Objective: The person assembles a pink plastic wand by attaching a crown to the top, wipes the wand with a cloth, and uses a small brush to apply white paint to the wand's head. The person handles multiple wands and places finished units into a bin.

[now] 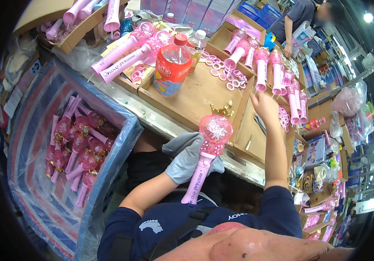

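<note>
In my gloved left hand (186, 156) is a pink toy wand (200, 172). It has a clear heart-shaped head with a white snowflake, a gold crown on top and a dotted bow below. The grey glove wraps round the wand, which leans with its handle end toward my chest. My bare right hand (263, 104) reaches forward over the cardboard tray (250, 126). Its fingers close at the handle end of another pink toy wand (261, 75), one of several lying in a row; the fingertips are partly hidden.
Finished-looking wands (80, 139) fill a plastic-lined striped bin (126, 119) at left. Two bottles, one a red-labelled bottle (172, 67), stand on the bench. Pink rings (226, 74) lie in a tray. Another person (298, 21) works at the far right.
</note>
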Tool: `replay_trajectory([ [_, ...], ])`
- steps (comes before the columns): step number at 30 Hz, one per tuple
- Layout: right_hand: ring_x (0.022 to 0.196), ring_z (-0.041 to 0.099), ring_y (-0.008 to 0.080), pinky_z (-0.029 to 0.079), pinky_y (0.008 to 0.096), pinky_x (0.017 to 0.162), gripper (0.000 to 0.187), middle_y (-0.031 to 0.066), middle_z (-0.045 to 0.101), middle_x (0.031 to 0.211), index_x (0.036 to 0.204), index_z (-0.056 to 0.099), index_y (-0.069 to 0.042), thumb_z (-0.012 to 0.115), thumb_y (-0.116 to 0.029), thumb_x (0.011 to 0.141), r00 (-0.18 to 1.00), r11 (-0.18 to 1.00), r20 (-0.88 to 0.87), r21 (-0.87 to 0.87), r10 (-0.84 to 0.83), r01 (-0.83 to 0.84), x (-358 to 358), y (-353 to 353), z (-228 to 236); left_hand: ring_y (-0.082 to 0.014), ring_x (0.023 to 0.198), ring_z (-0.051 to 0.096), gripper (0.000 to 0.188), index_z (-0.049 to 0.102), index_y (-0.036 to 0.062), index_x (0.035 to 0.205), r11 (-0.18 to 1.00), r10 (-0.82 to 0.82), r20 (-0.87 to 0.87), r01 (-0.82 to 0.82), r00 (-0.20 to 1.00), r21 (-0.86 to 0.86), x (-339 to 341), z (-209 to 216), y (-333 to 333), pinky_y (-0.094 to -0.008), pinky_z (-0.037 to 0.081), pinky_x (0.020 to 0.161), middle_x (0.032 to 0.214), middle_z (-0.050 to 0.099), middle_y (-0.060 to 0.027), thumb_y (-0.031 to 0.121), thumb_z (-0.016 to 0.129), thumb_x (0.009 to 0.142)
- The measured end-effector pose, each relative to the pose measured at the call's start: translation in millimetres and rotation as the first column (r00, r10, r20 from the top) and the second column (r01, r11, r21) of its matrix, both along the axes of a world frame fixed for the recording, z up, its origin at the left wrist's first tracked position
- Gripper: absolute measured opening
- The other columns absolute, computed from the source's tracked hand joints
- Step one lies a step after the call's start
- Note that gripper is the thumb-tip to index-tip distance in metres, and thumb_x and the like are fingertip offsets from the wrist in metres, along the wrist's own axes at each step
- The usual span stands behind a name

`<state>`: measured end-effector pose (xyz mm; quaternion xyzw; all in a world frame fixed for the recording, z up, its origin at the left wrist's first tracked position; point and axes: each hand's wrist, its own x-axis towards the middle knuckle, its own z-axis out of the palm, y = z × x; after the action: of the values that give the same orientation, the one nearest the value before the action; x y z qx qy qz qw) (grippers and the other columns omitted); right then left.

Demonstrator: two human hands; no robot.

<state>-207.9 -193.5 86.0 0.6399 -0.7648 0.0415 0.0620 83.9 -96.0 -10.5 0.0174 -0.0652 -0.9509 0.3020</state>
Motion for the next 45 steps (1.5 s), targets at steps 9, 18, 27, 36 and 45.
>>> replay_trajectory([
  [9,0.125,0.046,0.0297,0.039,0.0396,0.105,0.127,0.0221,0.043,0.135,0.145,0.005,0.005,0.091,-0.026,0.056,0.172,0.942,0.929,-0.307,0.328,-0.136,143,-203,-59,-0.0204,0.094,0.060,0.076,0.050,0.0020,0.124,0.970,0.200,0.244,-0.156,0.949,-0.186,-5,15,6,-0.0319,0.050,0.086,0.103,0.060,-0.0113,0.067,0.050,0.085],
  [18,0.090,0.065,0.0177,0.054,0.0308,0.083,0.067,0.0082,0.062,0.111,0.126,0.045,-0.004,0.084,-0.017,0.072,0.051,0.809,0.825,-0.539,0.563,-0.233,32,-84,23,-0.0180,0.078,0.059,0.088,0.055,0.0032,0.109,0.934,0.276,0.476,-0.117,0.835,-0.338,-4,23,9,-0.0300,0.050,0.068,0.091,0.060,-0.0064,0.084,0.039,0.076],
  [27,0.107,0.054,0.0346,0.043,0.0432,0.091,0.068,0.0148,0.058,0.111,0.123,0.051,-0.010,0.076,-0.018,0.060,0.994,0.974,-0.066,-0.204,0.084,-0.096,-126,57,15,-0.0202,0.088,0.055,0.090,0.050,0.0056,0.115,0.926,0.265,0.458,-0.092,0.848,-0.367,-8,10,12,-0.0347,0.047,0.083,0.097,0.055,-0.0070,0.086,0.041,0.074],
  [36,0.110,0.052,0.0312,0.040,0.0432,0.092,0.065,0.0131,0.055,0.111,0.120,0.055,-0.016,0.073,-0.007,0.059,0.950,0.978,-0.311,-0.182,0.039,-0.100,-149,85,-47,-0.0189,0.092,0.053,0.086,0.050,0.0066,0.116,0.938,0.286,0.437,-0.155,0.853,-0.310,-6,3,17,-0.0340,0.045,0.087,0.099,0.054,-0.0052,0.083,0.044,0.076],
  [45,0.112,0.051,0.0318,0.037,0.0453,0.100,0.066,0.0136,0.054,0.117,0.121,0.053,-0.015,0.072,-0.003,0.059,0.940,0.973,-0.331,-0.177,0.084,-0.150,-143,86,-51,-0.0176,0.083,0.056,0.083,0.053,0.0065,0.109,0.893,0.381,0.496,-0.171,0.780,-0.417,-11,21,20,-0.0328,0.048,0.078,0.092,0.056,-0.0041,0.083,0.043,0.077],
])
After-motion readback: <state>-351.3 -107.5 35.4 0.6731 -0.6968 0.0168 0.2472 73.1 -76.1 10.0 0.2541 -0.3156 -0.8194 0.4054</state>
